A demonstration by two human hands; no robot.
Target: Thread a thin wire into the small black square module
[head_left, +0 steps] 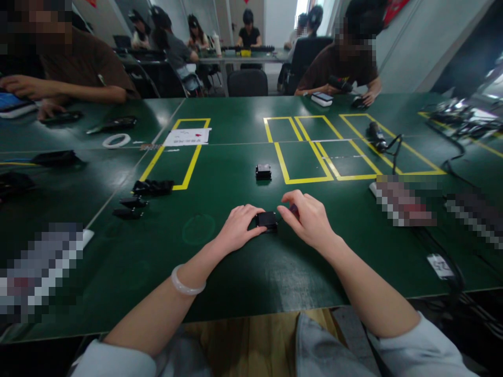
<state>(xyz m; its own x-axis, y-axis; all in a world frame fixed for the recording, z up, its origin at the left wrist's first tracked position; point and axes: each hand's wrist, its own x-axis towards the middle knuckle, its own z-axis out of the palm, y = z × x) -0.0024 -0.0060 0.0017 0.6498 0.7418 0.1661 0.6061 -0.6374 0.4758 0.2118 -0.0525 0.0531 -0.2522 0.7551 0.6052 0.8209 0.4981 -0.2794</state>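
My left hand (pixel 240 228) holds a small black box-shaped part (pixel 267 221) on the green table, its thumb along the near side and its fingers at the far side. Just right of that part, my right hand (pixel 308 217) has its fingers curled around a small dark object (pixel 294 210), perhaps a tool handle, mostly hidden by the fingers. A thin dark tip points from it toward the black part. Beyond my hands stands a second black part (pixel 263 172) with a light top.
Several black pieces (pixel 152 187) lie to the left. Yellow tape rectangles (pixel 308 181) mark the green table (pixel 236 293). A white tape ring (pixel 116 141) and a paper sheet (pixel 188 136) lie farther back. Cables (pixel 451 125) are at right. People sit across the table.
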